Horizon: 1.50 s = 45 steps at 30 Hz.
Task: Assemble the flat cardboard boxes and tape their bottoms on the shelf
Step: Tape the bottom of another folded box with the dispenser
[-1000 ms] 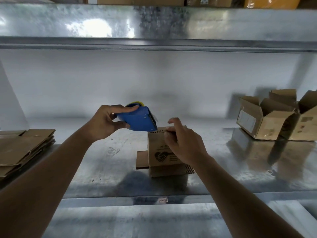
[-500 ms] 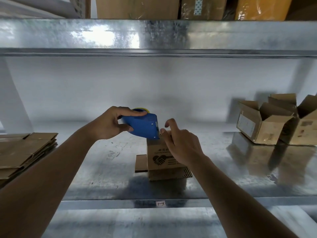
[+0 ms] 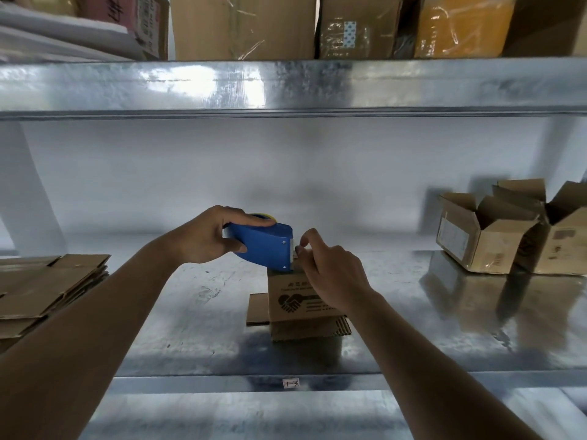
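Left hand: the left hand [image 3: 203,236] is wrapped round a blue tape dispenser [image 3: 263,246], thumb underneath and fingers over the top, with the dispenser's front edge set down on the upturned end of a small box [image 3: 298,300].
Right hand: the right hand [image 3: 333,274] sits on the same end of the box just beside the dispenser's mouth, fingers bent; the fingertips [image 3: 300,249] seem to be pinching or pressing the loose tape end, but the tape itself is too faint to make out.
Box: it stands upside down near the middle of the metal shelf [image 3: 197,312], a printed handshake mark facing the camera, its open flaps splayed against the shelf underneath.
Step in hand: starting the tape strip on the bottom of this box, as I judge it.
Next move: likely to hold the tape end fast with the right hand while the left draws the dispenser across the seam, keeping the closed flaps flat, then tear it off on the blade.
Flat stock: a stack of flat boxes [image 3: 47,287] waits at the left of the shelf, well apart.
Done pile: finished boxes [image 3: 489,233] stand at the far right with their top flaps open.
Above: parcels [image 3: 244,27] fill the upper shelf.
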{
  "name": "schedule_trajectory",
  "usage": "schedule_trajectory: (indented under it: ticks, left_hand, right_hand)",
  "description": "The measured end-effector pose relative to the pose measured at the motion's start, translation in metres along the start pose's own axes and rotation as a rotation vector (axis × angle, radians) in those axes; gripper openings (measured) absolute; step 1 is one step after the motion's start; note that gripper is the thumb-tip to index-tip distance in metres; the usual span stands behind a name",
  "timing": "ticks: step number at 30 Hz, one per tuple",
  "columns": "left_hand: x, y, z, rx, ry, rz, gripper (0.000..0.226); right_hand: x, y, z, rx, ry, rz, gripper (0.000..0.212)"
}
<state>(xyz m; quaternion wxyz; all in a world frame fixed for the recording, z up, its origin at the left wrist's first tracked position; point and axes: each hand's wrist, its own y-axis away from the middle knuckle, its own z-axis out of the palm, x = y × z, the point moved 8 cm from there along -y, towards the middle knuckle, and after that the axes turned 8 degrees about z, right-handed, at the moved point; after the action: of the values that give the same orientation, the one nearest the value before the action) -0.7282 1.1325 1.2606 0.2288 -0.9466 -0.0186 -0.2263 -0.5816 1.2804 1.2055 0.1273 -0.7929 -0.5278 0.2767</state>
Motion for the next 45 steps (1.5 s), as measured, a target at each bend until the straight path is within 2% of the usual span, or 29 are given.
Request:
schedule_trajectory:
  ticks: [8,15,20,25,31,41,45]
  left_hand:
    - [0.000,-0.003,0.004,-0.036,0.000,-0.030,0.074]
    - [0.008,0.001,0.011,-0.080,-0.043,-0.012,0.072]
    - [0.008,0.007,0.017,-0.091,-0.085,-0.033,0.072]
    - [0.014,0.013,0.022,-0.075,-0.186,0.024,0.070]
    - [0.006,0.022,0.013,-0.038,-0.010,-0.052,0.069]
    - [-0.005,0.031,-0.036,-0.074,0.025,-0.190,0.064]
    - [-0.016,0.037,-0.046,-0.077,-0.048,-0.262,0.063]
  right_hand:
    - [0.011,-0.005,0.001,0.016,-0.037,0.050,0.019]
    - [0.012,-0.014,-0.004,-0.112,-0.078,0.077,0.013]
    - [0.012,-0.014,-0.002,-0.122,-0.097,0.085,0.017]
    - [0.018,-0.014,0.000,-0.143,-0.148,0.077,0.020]
    - [0.020,-0.008,-0.002,-0.199,-0.203,0.043,0.023]
    - [0.024,-0.014,-0.013,-0.330,-0.342,0.123,0.029]
    - [0.017,-0.017,-0.015,-0.386,-0.334,0.122,0.027]
